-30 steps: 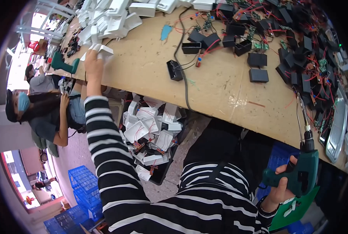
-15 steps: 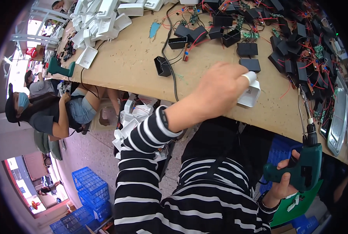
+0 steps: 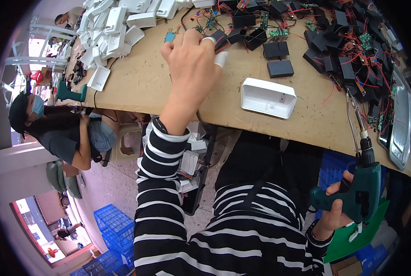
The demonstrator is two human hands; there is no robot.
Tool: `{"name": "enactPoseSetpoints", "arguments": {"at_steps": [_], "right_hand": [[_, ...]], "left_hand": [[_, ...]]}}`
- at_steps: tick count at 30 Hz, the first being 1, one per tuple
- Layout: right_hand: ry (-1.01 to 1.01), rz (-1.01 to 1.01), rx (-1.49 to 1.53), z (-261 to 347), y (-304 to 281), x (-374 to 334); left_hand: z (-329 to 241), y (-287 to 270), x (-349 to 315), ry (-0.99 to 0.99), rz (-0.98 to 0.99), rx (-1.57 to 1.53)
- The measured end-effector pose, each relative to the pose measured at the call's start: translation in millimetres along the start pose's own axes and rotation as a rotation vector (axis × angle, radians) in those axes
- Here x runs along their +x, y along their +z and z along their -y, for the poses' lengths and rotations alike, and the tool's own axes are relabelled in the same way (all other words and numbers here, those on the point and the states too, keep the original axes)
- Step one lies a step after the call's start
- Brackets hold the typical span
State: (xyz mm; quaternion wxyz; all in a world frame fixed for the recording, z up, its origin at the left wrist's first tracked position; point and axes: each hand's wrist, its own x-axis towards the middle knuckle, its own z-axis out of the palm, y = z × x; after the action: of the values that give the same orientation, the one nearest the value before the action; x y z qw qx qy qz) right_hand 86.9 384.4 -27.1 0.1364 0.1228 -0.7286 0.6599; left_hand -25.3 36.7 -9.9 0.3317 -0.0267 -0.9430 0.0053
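My left hand reaches over the table, palm down, with bent fingers spread apart. White covers sit on its thumb and one finger. It hangs close to the black boxes with wires; whatever lies directly beneath it is hidden. To its right a white plastic housing rests near the table's front edge, hollow side up. My right hand is wrapped around the handle of a green and black electric screwdriver, whose long bit points away from me over the table edge.
White housings are heaped at the far left, and black boxes with red wires and green circuit boards at the far right. A shiny metal tray stands at the right edge. Another green screwdriver lies near a seated person.
My left hand has let go of the white housing and moved left and farther over the table. The housing now stands alone on the tabletop. My right hand keeps the screwdriver in place.
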Motion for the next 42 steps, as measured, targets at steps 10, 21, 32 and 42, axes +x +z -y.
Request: {"name": "enactPoseSetpoints", "arguments": {"at_steps": [10, 21, 32, 42], "right_hand": [[0.005, -0.006, 0.009, -2, 0, 0], [0.068, 0.026, 0.281, -7, 25, 15], [0.135, 0.093, 0.526, -6, 48, 26], [0.171, 0.073, 0.566, 10, 56, 28]], "left_hand": [[18, 16, -14, 0.035, 0.023, -0.041], [40, -14, -29, -0.454, -0.223, -1.017], [59, -41, -26, -0.527, -0.342, -1.250], [-35, -121, -46, -0.795, 0.266, -1.442]]}}
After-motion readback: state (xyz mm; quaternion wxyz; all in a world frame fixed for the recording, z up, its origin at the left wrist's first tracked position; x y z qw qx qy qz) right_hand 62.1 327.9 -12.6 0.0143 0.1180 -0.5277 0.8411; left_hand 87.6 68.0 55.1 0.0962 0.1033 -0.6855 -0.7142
